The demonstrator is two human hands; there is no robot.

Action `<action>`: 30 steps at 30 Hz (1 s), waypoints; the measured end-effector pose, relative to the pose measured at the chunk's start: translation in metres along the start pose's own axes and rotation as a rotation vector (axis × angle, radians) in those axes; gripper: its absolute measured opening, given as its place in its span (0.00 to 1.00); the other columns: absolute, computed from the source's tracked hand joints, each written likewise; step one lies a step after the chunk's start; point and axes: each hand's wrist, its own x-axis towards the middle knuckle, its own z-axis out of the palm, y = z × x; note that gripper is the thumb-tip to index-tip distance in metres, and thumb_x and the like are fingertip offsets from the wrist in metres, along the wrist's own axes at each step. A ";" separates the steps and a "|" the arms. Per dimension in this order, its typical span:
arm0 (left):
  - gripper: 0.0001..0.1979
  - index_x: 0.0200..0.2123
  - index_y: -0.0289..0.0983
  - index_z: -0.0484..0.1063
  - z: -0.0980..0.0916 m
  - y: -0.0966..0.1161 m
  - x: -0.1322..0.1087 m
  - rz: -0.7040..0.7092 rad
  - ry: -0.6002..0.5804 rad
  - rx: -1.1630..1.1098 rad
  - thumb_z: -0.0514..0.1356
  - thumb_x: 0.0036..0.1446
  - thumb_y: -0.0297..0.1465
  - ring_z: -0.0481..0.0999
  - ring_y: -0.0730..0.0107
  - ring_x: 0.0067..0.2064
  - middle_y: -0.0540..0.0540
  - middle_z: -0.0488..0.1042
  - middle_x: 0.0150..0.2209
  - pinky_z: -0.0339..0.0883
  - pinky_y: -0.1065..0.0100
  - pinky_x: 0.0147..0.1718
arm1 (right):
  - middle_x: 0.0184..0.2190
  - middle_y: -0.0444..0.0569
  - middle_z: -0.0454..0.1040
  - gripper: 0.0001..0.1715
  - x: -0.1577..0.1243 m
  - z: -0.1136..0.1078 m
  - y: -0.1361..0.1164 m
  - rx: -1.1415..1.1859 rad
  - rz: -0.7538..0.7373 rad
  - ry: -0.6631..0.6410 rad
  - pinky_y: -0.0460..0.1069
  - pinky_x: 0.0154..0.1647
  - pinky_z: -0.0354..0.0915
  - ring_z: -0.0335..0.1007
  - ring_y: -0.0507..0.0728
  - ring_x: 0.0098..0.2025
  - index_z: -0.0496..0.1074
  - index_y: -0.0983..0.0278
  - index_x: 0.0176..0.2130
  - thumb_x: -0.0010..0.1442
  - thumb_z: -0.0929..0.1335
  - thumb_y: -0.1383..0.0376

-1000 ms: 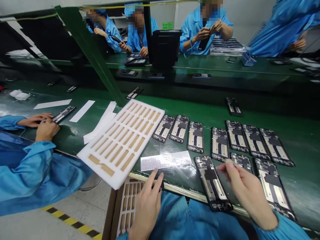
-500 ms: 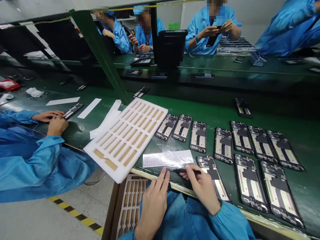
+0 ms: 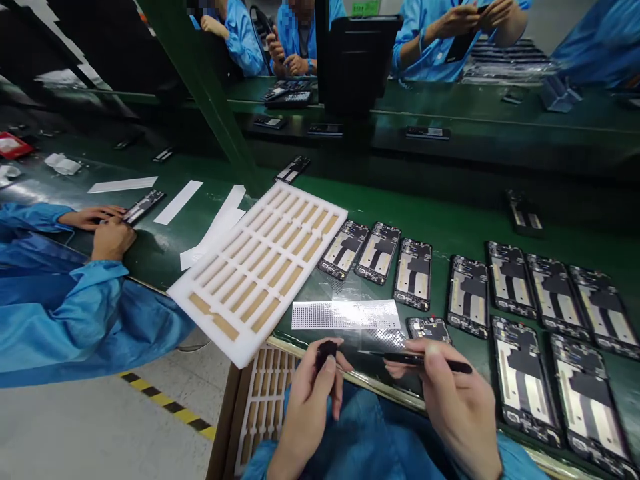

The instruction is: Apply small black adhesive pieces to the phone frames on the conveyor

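Between its thumb and fingers, my left hand (image 3: 313, 397) holds a small black part (image 3: 326, 353) just past the table's front edge. My right hand (image 3: 450, 393) grips black tweezers (image 3: 415, 359), whose tip points left toward that part. Just beyond both hands lies a white sheet with rows of small dark dots (image 3: 345, 315). A phone frame (image 3: 429, 329) is partly hidden behind my right hand. Several more open phone frames (image 3: 525, 380) lie face up to the right, and a row of others (image 3: 413, 273) lies behind the sheet.
A white foam tray with slots (image 3: 260, 267) overhangs the front edge at left, above a box with a similar tray (image 3: 267, 393). White strips (image 3: 215, 230) lie farther left. Another person's hands (image 3: 113, 233) work on a phone. A green post (image 3: 200, 87) slants behind.
My left hand has turned and now shows the black part in its fingers. My right hand has moved right and closer, with the tweezers lifted away from the dotted sheet. The view has shifted.
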 end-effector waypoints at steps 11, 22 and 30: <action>0.13 0.49 0.36 0.74 0.020 0.025 0.008 -0.171 -0.263 -0.521 0.60 0.66 0.36 0.64 0.80 0.23 0.48 0.71 0.33 0.57 0.79 0.14 | 0.38 0.56 0.84 0.16 0.005 0.011 0.003 0.279 0.277 -0.118 0.55 0.33 0.81 0.84 0.65 0.34 0.80 0.61 0.43 0.65 0.71 0.52; 0.14 0.48 0.37 0.72 0.023 0.030 0.016 -0.211 -0.189 -0.513 0.63 0.63 0.38 0.62 0.80 0.22 0.49 0.71 0.33 0.54 0.77 0.14 | 0.42 0.58 0.83 0.18 0.010 0.012 0.001 0.057 0.207 -0.054 0.53 0.32 0.81 0.84 0.66 0.37 0.81 0.61 0.42 0.64 0.70 0.50; 0.11 0.43 0.35 0.73 0.032 0.026 0.020 -0.266 -0.060 -0.586 0.61 0.62 0.37 0.57 0.81 0.20 0.51 0.70 0.26 0.48 0.78 0.14 | 0.39 0.53 0.84 0.20 0.002 0.012 -0.007 -0.285 -0.052 0.011 0.52 0.45 0.78 0.82 0.63 0.42 0.83 0.60 0.37 0.67 0.67 0.51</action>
